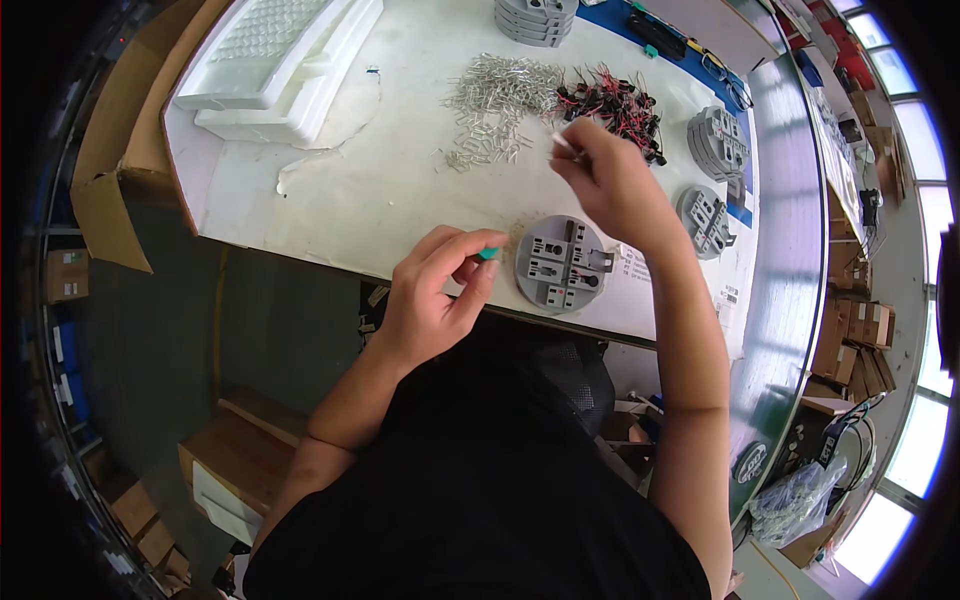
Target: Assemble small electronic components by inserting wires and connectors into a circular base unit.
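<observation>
Grey disc (562,264), one, left hand (432,293) pinching one green piece (488,254), right hand (618,182) pinching one blurred piece (563,144)

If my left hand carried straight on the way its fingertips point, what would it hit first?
Probably the near side of the round grey base, just right of the green piece in your left hand. Its height above the table is unclear, so it might pass over.

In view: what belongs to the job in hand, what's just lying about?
Likely in use:
small green piece in the left hand
blurred whitish piece in the right hand
round grey base
silver metal pieces
red-and-black wired parts

Likely just lying about:
open cardboard box
clear plastic bag
</observation>
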`<state>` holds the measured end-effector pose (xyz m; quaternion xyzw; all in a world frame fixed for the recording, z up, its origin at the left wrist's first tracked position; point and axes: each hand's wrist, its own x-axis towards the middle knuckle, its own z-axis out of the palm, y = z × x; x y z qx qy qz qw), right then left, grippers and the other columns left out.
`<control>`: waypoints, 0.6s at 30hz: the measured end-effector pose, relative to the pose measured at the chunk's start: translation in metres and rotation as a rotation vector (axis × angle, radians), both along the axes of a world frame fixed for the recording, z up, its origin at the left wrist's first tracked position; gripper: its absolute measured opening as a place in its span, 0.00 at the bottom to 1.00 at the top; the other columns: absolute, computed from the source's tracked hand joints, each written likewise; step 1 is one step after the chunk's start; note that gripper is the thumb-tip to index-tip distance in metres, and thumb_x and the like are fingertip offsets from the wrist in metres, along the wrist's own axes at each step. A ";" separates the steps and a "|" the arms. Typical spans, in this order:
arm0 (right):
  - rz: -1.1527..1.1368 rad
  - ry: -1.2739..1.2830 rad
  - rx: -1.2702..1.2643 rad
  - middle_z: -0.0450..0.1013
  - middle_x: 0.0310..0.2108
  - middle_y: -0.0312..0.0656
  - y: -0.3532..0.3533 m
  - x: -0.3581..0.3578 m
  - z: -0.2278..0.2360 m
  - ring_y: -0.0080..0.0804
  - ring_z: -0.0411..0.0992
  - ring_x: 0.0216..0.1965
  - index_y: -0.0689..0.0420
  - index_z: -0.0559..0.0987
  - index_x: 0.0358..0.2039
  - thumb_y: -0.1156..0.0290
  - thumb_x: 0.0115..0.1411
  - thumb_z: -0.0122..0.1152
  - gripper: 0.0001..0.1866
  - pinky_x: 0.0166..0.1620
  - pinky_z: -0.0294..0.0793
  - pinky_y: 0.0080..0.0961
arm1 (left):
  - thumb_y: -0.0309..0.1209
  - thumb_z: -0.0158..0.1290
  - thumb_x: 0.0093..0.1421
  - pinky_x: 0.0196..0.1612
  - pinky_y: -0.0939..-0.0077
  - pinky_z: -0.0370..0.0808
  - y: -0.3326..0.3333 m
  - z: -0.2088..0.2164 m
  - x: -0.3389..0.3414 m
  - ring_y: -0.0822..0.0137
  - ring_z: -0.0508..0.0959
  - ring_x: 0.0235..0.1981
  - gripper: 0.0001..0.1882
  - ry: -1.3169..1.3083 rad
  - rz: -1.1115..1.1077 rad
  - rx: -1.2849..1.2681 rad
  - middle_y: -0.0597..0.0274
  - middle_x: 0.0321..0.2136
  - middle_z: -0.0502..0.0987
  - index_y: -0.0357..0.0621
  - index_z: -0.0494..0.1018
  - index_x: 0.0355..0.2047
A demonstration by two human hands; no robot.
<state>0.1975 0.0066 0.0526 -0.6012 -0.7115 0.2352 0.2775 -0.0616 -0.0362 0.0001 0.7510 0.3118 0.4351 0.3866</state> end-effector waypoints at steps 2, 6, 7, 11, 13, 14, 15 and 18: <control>-0.055 0.090 -0.067 0.80 0.35 0.47 -0.015 0.007 0.010 0.34 0.78 0.33 0.63 0.79 0.42 0.76 0.64 0.68 0.09 0.41 0.77 0.30 | 0.22 0.63 0.63 0.33 0.78 0.77 0.004 0.003 0.004 0.71 0.77 0.28 0.17 -0.004 -0.013 -0.011 0.59 0.36 0.80 0.38 0.79 0.53; -0.175 0.278 -0.255 0.81 0.31 0.43 -0.039 0.018 0.014 0.21 0.75 0.32 0.64 0.80 0.42 0.76 0.63 0.69 0.09 0.39 0.75 0.23 | 0.21 0.61 0.63 0.36 0.77 0.77 0.011 0.004 0.014 0.70 0.78 0.29 0.14 0.001 -0.024 -0.016 0.59 0.35 0.81 0.37 0.80 0.49; -0.187 0.283 -0.313 0.80 0.31 0.41 -0.044 0.021 0.013 0.19 0.74 0.32 0.65 0.80 0.41 0.76 0.62 0.70 0.10 0.39 0.75 0.22 | 0.22 0.62 0.63 0.35 0.76 0.79 0.013 0.004 0.017 0.69 0.80 0.29 0.14 0.012 -0.012 -0.001 0.58 0.35 0.82 0.38 0.80 0.49; -0.251 0.238 -0.392 0.79 0.28 0.38 -0.057 0.019 0.011 0.18 0.73 0.31 0.65 0.79 0.42 0.76 0.60 0.71 0.12 0.36 0.74 0.22 | 0.22 0.62 0.63 0.34 0.74 0.80 0.015 0.009 0.030 0.67 0.82 0.29 0.13 0.026 -0.061 0.006 0.56 0.36 0.82 0.38 0.79 0.48; -0.281 0.216 -0.400 0.79 0.27 0.38 -0.059 0.016 0.009 0.19 0.73 0.30 0.65 0.79 0.43 0.76 0.59 0.71 0.13 0.36 0.74 0.22 | 0.21 0.62 0.63 0.35 0.74 0.81 0.015 0.010 0.035 0.67 0.82 0.29 0.12 0.031 -0.097 0.005 0.56 0.36 0.82 0.37 0.79 0.47; -0.282 0.226 -0.390 0.78 0.26 0.38 -0.059 0.016 0.007 0.19 0.73 0.29 0.65 0.78 0.43 0.76 0.59 0.71 0.14 0.35 0.73 0.22 | 0.21 0.62 0.63 0.35 0.74 0.81 0.014 0.009 0.035 0.66 0.83 0.30 0.12 0.047 -0.094 -0.001 0.56 0.36 0.82 0.37 0.79 0.47; -0.285 0.237 -0.381 0.78 0.26 0.38 -0.059 0.015 0.005 0.19 0.73 0.28 0.65 0.77 0.44 0.75 0.58 0.71 0.15 0.34 0.73 0.22 | 0.20 0.62 0.63 0.35 0.74 0.81 0.013 0.007 0.036 0.65 0.83 0.30 0.13 0.064 -0.092 -0.008 0.56 0.36 0.82 0.37 0.79 0.48; -0.279 0.238 -0.348 0.77 0.25 0.39 -0.057 0.015 -0.004 0.20 0.73 0.27 0.65 0.76 0.45 0.75 0.58 0.71 0.17 0.33 0.73 0.23 | 0.19 0.62 0.63 0.35 0.73 0.82 0.012 0.003 0.039 0.65 0.84 0.30 0.13 0.087 -0.104 -0.012 0.55 0.36 0.82 0.36 0.79 0.48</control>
